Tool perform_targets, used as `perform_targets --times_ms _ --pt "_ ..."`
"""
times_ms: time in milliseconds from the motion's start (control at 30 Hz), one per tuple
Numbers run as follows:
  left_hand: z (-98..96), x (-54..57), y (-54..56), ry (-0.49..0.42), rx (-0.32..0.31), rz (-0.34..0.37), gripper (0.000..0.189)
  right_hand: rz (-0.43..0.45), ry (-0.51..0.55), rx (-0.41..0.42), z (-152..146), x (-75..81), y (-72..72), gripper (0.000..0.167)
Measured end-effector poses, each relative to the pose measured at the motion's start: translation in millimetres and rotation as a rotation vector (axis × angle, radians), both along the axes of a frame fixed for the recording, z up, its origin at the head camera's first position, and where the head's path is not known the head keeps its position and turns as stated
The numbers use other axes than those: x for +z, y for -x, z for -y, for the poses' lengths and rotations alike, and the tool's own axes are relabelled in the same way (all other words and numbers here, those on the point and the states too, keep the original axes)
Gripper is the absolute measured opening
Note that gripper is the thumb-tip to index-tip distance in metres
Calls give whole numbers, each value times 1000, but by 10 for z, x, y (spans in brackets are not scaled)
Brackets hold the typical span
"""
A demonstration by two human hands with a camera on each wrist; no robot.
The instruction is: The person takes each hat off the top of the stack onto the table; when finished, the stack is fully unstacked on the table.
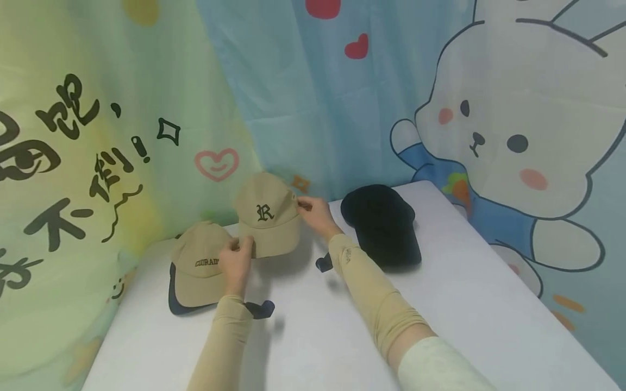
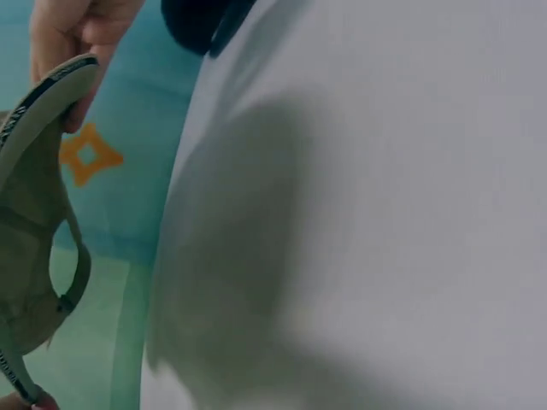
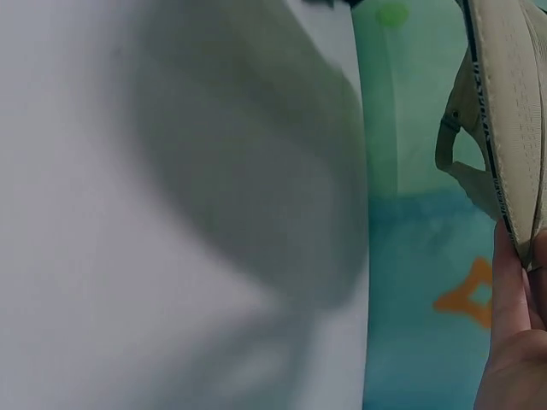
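A beige baseball cap (image 1: 279, 203) with a dark letter R on its front is held up near the back of the table, its brim toward me. My left hand (image 1: 237, 263) pinches the brim's left side, while my right hand (image 1: 315, 214) pinches the cap's right edge. The right wrist view shows right-hand fingers (image 3: 510, 290) on both faces of the cap's edge, with the back strap (image 3: 449, 141) hanging behind. From the left wrist, the cap's hollow inside (image 2: 30, 213) shows, and its shadow falls on the table.
Left of the held cap lies another beige cap (image 1: 198, 288) with dark lettering and a navy brim edge, partly behind my left hand. A black cap (image 1: 381, 228) sits to the right. The white table (image 1: 313, 336) meets a printed curtain (image 1: 303, 108) at the back.
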State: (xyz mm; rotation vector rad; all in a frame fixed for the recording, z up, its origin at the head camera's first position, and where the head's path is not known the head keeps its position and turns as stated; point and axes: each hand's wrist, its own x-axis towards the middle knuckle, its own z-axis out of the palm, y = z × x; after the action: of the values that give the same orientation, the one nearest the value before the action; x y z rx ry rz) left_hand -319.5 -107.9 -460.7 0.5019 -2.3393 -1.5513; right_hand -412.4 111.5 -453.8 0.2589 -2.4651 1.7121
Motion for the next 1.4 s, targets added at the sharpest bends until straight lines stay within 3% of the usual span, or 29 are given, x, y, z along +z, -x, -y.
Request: perform_targets --times_ms 333,567,1000,1233,1400 --pt "-327 -77 58 20 -133 71 64 -44 5 -56 -483 -129 -51 29" --pt "-509 -139 48 41 -193 132 65 -9 -22 -76 -716 -212 -113 29" --pt "-604 -255 6 44 -296 222 69 -6 -135 -105 -835 -330 -163 30" --pt "-662 -358 32 116 -339 296 72 -8 -248 -148 -839 -372 -193 27" --pt "-704 -388 32 179 -340 285 71 1 -324 -151 -858 -399 -206 25"
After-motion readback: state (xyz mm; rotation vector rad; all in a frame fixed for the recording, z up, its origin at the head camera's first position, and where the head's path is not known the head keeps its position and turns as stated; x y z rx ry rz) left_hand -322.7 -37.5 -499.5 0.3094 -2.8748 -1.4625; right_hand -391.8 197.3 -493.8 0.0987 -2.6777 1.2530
